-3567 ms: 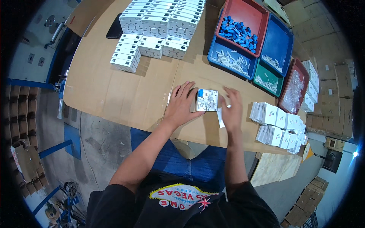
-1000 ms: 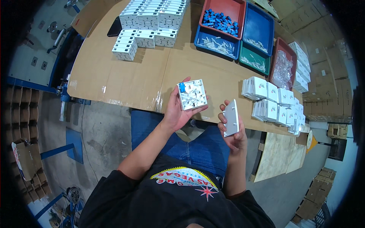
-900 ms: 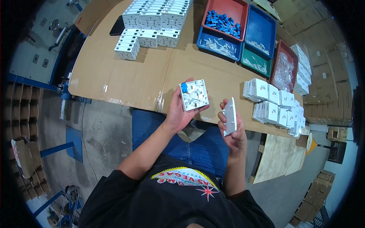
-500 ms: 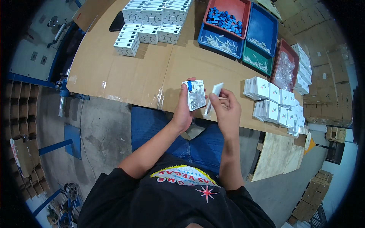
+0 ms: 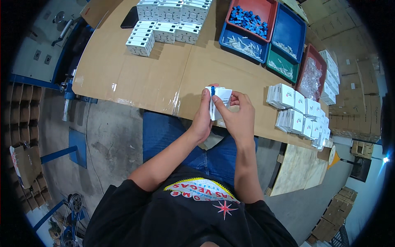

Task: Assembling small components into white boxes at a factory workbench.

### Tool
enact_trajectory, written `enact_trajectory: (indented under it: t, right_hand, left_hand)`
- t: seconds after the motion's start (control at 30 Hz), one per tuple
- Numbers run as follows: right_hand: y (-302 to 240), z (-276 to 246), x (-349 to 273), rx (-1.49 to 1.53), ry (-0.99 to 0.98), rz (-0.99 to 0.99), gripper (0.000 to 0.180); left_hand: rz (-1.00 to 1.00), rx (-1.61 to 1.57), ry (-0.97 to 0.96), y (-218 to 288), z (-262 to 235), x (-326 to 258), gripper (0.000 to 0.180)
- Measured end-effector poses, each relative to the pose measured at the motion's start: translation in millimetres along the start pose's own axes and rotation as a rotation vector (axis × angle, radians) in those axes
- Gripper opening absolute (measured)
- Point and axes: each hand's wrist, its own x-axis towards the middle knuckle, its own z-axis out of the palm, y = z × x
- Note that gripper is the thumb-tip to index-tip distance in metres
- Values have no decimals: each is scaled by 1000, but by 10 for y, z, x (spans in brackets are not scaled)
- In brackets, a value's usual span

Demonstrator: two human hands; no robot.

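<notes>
Close to the table's near edge, my left hand (image 5: 200, 119) is closed round a square white unit (image 5: 212, 108) with a blue piece at its upper corner. Against its face lies a flat white cover (image 5: 224, 98), pinched by my right hand (image 5: 240, 119) with the thumb across the front. The cover hides most of the unit's inner face. From this angle I cannot tell whether the two parts are joined.
Stacked white boxed units (image 5: 168, 33) stand at the far left beside a black phone (image 5: 130, 18). A red tray (image 5: 271, 12) of blue pieces, a blue tray (image 5: 224, 41) and a green tray (image 5: 284, 76) of white sticks stand far right. Packed white units (image 5: 284, 96) lie nearer.
My right hand has moved left and brought the white cover over the face of the unit in my left hand. They were apart before.
</notes>
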Motion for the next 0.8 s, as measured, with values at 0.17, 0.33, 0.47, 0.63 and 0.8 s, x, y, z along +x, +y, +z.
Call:
enact_trajectory:
  t: [0.17,0.33,0.47,0.63,0.8]
  right_hand:
    - [29,37,-1,-12,7,6,64]
    - [36,68,-5,-11,18,-7,65]
    - [113,129,-5,13,95,-78,69]
    - [129,140,-21,46,121,-46,71]
    - [64,76,-40,37,143,-63,63]
  left_hand:
    - [-18,40,8,45,43,-36,58]
    - [-24,28,-27,41,6,-19,60]
    - [6,80,-74,49,-50,1,66]
    - [5,302,-297,36,-243,-44,73]
    - [-72,243,-392,192,-235,-43,77]
